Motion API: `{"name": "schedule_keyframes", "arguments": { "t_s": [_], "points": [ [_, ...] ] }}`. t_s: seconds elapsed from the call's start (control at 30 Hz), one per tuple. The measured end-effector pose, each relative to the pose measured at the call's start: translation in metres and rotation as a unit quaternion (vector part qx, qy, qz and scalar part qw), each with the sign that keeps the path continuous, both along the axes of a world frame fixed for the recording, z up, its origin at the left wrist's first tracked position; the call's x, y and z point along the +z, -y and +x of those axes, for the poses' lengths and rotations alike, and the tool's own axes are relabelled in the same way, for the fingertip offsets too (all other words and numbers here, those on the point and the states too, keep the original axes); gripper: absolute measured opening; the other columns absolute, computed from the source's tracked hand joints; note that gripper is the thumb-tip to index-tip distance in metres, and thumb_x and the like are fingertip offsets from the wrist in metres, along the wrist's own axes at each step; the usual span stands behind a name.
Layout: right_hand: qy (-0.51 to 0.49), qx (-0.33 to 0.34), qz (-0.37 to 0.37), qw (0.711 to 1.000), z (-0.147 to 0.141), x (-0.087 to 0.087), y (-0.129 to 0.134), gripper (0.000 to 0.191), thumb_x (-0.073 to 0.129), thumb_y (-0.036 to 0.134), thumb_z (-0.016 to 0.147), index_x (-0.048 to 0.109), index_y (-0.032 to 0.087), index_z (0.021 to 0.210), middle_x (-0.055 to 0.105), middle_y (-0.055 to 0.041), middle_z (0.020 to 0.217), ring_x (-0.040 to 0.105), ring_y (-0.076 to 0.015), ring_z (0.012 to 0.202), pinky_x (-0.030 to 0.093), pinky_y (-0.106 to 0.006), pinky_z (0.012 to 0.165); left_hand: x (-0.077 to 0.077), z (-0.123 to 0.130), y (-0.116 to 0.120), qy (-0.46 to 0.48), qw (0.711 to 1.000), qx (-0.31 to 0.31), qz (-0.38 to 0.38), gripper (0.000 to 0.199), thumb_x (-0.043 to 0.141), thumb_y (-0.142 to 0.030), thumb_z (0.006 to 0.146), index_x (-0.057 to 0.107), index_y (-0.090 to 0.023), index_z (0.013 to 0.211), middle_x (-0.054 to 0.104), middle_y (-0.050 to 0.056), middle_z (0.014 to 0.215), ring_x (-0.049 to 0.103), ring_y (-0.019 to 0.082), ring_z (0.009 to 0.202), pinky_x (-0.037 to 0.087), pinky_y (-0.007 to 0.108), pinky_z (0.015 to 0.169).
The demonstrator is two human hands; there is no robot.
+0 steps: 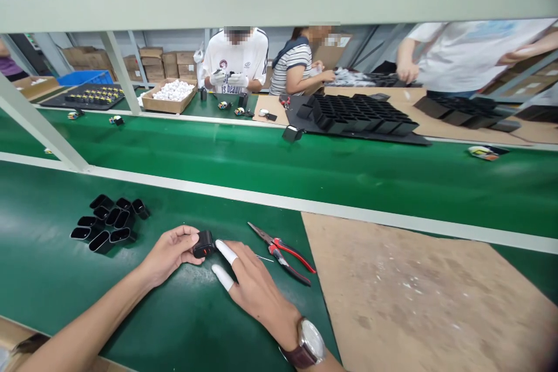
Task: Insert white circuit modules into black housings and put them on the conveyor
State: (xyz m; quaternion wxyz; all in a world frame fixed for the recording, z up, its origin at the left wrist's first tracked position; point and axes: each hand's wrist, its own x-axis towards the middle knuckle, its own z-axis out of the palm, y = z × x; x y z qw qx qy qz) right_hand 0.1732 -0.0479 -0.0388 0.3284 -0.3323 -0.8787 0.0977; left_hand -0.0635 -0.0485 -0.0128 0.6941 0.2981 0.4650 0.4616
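Observation:
A small black plastic charger housing with orange-red port slots is pinched between the thumb and fingers of my left hand, just above the green bench. My right hand wears white finger cots on thumb and index finger, which are spread apart. Its index fingertip is at the housing's right side; whether it touches, I cannot tell. Right of that hand lie red-and-black long-nose pliers, jaws pointing away to the left. A thin metal rod shows partly beside them. Several empty black housings stand grouped to the left.
A brown board covers the bench at right. Beyond a pale rail runs a green conveyor belt carrying circuit assemblies and a black housing. A slanted white post rises at left. Co-workers sit or stand opposite, near black housings.

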Motion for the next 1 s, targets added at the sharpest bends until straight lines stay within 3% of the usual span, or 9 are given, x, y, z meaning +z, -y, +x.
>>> {"name": "schedule_keyframes", "arguments": {
  "t_s": [0.13,0.27,0.5,0.7,0.87,1.0],
  "points": [
    [0.087,-0.078,0.028,0.993,0.01,0.003,-0.01,0.037,0.051,0.013,0.103,0.058,0.016,0.139,0.069,-0.0156,0.121,0.067,-0.0309,0.106,0.059,-0.049,0.091,0.003,-0.003,0.0,-0.014,0.999,0.012,0.026,0.044,0.095,-0.042,0.078,0.071,-0.011,0.098,0.078,0.007,0.08,0.076,0.018,0.069,0.068,0.032,0.069],
    [0.19,-0.123,-0.024,0.974,0.02,0.008,-0.017,0.037,0.056,0.001,0.088,0.067,0.013,0.121,0.067,-0.0139,0.112,0.064,-0.031,0.104,0.057,-0.046,0.093,0.004,-0.011,0.0,-0.067,0.995,0.034,0.064,0.042,0.093,-0.043,0.08,0.071,-0.013,0.098,0.078,0.005,0.083,0.075,0.018,0.07,0.067,0.034,0.071],
    [0.243,-0.147,-0.039,0.958,0.02,0.012,-0.017,0.034,0.056,-0.006,0.081,0.069,0.014,0.105,0.066,-0.0118,0.107,0.064,-0.03,0.104,0.055,-0.041,0.091,-0.004,-0.015,-0.004,-0.219,0.962,0.059,0.15,0.041,0.09,-0.048,0.08,0.071,-0.016,0.097,0.075,0.002,0.082,0.07,0.015,0.059,0.061,0.031,0.064],
    [0.232,-0.158,-0.03,0.959,0.019,0.013,-0.016,0.031,0.061,-0.004,0.081,0.068,0.014,0.105,0.065,-0.0123,0.108,0.062,-0.03,0.105,0.055,-0.04,0.091,-0.012,-0.012,-0.01,-0.328,0.917,0.065,0.218,0.037,0.085,-0.05,0.081,0.073,-0.019,0.098,0.077,0.005,0.094,0.074,0.019,0.076,0.062,0.031,0.072],
    [0.22,-0.169,-0.022,0.96,0.017,0.01,-0.016,0.029,0.058,-0.004,0.084,0.068,0.013,0.106,0.065,-0.0148,0.107,0.062,-0.0308,0.103,0.056,-0.042,0.089,0.011,-0.008,-0.042,-0.46,0.84,0.032,0.285,0.027,0.077,-0.045,0.087,0.074,-0.021,0.099,0.078,0.005,0.102,0.074,0.019,0.076,0.06,0.032,0.075],
    [0.215,-0.169,-0.011,0.962,0.017,0.008,-0.016,0.029,0.061,-0.003,0.082,0.069,0.013,0.106,0.065,-0.0147,0.107,0.062,-0.0309,0.103,0.056,-0.041,0.089,0.024,-0.004,-0.088,-0.492,0.815,0.058,0.3,0.029,0.076,-0.047,0.083,0.074,-0.021,0.096,0.078,0.007,0.103,0.073,0.02,0.075,0.061,0.033,0.075]
  ]
}}
